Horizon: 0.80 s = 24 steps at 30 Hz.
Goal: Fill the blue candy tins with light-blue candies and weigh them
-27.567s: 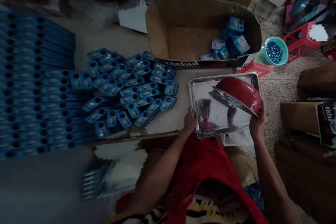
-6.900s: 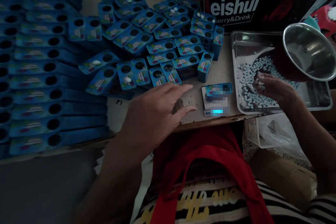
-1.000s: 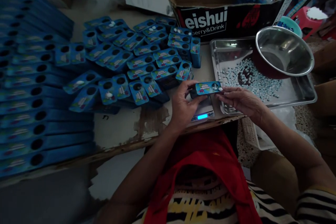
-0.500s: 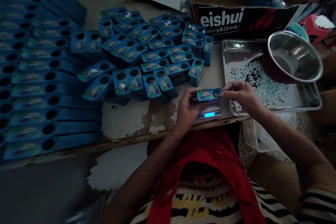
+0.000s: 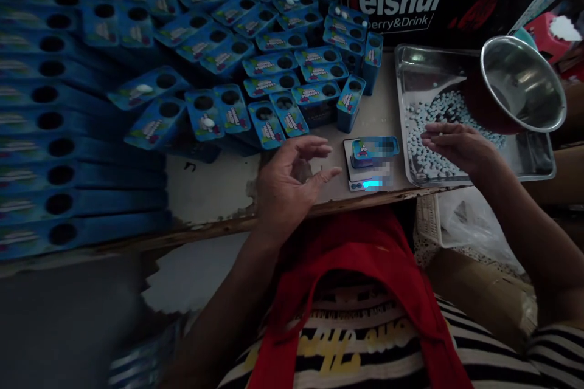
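My left hand point(image 5: 292, 179) is open beside the small digital scale point(image 5: 357, 185), its thumb and fingers apart and nothing between them. On that scale rests a blue candy box point(image 5: 362, 155) with a round hole in its top; part of it is blurred. My right hand point(image 5: 463, 144) is over the metal tray point(image 5: 531, 170), fingers pressed together at the tips. A tiny pale speck shows at those fingertips, too small to name surely. Light blue pellets point(image 5: 433, 155) lie spread in the tray under and around this hand.
Several blue boxes point(image 5: 271, 65) stand behind the scale, a few topped with white pellets. Rows of similar boxes point(image 5: 59, 173) fill the left side. A steel bowl point(image 5: 522, 85) tilts in the tray. Behind it stands a black carton point(image 5: 401, 9).
My left hand has let go of the blue candy box and moved left, opening. The box now sits on the scale. My right hand has moved right from the box to over the tray.
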Each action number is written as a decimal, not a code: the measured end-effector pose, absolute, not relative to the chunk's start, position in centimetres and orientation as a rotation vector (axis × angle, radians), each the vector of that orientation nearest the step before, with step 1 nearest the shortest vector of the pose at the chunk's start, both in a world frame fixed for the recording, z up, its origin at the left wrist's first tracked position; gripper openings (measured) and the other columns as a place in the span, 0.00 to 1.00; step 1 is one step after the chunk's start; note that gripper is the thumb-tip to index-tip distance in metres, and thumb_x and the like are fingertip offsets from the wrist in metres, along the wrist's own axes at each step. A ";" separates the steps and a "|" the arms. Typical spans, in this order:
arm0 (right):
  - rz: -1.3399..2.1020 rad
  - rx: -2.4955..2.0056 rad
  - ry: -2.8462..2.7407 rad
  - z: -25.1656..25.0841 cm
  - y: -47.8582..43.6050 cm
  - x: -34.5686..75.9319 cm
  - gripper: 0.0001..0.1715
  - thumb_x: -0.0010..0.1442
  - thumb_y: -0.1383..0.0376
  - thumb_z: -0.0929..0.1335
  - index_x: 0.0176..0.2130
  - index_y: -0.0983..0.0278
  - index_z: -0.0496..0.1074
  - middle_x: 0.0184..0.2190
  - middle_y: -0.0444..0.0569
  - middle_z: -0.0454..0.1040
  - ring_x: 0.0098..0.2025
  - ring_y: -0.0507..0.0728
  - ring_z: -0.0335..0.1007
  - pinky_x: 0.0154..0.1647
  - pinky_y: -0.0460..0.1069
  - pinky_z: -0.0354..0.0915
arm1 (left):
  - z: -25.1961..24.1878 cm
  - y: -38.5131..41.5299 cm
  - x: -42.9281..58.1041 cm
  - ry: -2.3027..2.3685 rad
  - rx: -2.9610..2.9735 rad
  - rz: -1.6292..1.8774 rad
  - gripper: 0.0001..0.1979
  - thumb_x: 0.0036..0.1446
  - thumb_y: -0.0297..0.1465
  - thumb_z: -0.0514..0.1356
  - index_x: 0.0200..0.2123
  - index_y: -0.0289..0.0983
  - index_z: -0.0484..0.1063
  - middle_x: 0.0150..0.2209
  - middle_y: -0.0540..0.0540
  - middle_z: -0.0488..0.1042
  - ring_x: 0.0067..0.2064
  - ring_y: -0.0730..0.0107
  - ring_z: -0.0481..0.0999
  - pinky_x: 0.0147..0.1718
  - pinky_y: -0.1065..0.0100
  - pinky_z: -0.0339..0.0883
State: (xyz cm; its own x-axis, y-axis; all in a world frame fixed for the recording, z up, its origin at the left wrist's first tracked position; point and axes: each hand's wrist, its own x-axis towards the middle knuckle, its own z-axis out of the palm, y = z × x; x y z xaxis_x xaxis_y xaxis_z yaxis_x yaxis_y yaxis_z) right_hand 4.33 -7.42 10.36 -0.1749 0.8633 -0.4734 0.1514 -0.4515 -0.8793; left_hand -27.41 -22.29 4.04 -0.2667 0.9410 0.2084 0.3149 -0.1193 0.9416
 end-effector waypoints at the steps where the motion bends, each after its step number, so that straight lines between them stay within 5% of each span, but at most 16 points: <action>1: 1.677 -1.567 -1.152 10.4 -7.6 5.1 0.19 0.48 0.69 0.84 0.40 0.64 0.83 0.37 0.50 0.86 0.41 0.54 0.85 0.47 0.47 0.83 | 4.3 -22.4 -27.6 1.588 1.415 1.418 0.22 0.58 0.38 0.75 0.54 0.45 0.75 0.50 0.46 0.84 0.52 0.60 0.85 0.57 0.56 0.80; 5: 1.637 -1.617 -1.209 10.7 -8.6 6.0 0.21 0.52 0.58 0.85 0.41 0.65 0.84 0.34 0.51 0.86 0.32 0.52 0.82 0.33 0.44 0.80 | 5.1 -22.2 -27.6 1.580 1.401 1.458 0.19 0.60 0.35 0.74 0.53 0.47 0.75 0.49 0.47 0.83 0.53 0.60 0.85 0.59 0.54 0.80; 9: 1.608 -1.599 -1.371 10.8 -9.0 5.6 0.26 0.53 0.47 0.84 0.37 0.64 0.82 0.25 0.47 0.79 0.20 0.49 0.68 0.18 0.44 0.65 | 5.8 -22.0 -27.6 1.577 1.432 1.473 0.20 0.60 0.34 0.74 0.53 0.46 0.76 0.49 0.47 0.83 0.53 0.60 0.85 0.61 0.52 0.78; 18: 1.595 -1.555 -1.436 11.0 -8.9 6.3 0.22 0.53 0.56 0.84 0.42 0.64 0.81 0.30 0.45 0.78 0.29 0.51 0.73 0.31 0.47 0.72 | 6.5 -21.7 -27.8 1.544 1.577 1.527 0.20 0.59 0.33 0.74 0.53 0.45 0.77 0.48 0.48 0.85 0.52 0.62 0.86 0.60 0.55 0.78; 24: 1.541 -1.545 -1.635 11.7 -8.9 6.9 0.24 0.55 0.51 0.83 0.43 0.64 0.84 0.30 0.48 0.81 0.27 0.51 0.73 0.28 0.47 0.70 | 6.8 -21.5 -27.1 1.625 1.619 1.379 0.25 0.57 0.31 0.75 0.56 0.45 0.76 0.53 0.47 0.83 0.57 0.58 0.83 0.63 0.54 0.76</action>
